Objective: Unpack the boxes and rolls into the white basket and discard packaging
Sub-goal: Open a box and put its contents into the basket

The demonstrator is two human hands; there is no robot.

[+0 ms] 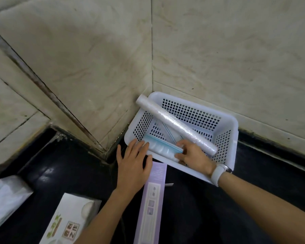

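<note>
A white perforated basket [225, 120] sits on the black counter in the wall corner. A long clear-film roll [176, 124] lies diagonally across it, one end over the far-left rim. Low at the basket's near wall lies a pale roll with a blue band [161, 148]. My right hand [192, 154], wearing a white watch, reaches inside and grips that banded roll's right end. My left hand [133, 162] rests with spread fingers on the basket's near-left rim, fingertips touching the roll's left end. A long lilac box [152, 205] lies flat on the counter between my forearms.
A white box with green print [69, 222] lies at the lower left. A white plastic-wrapped pack [5, 198] sits at the left edge. Beige tiled walls close in behind and left of the basket. Black counter [253, 182] stretches to the right.
</note>
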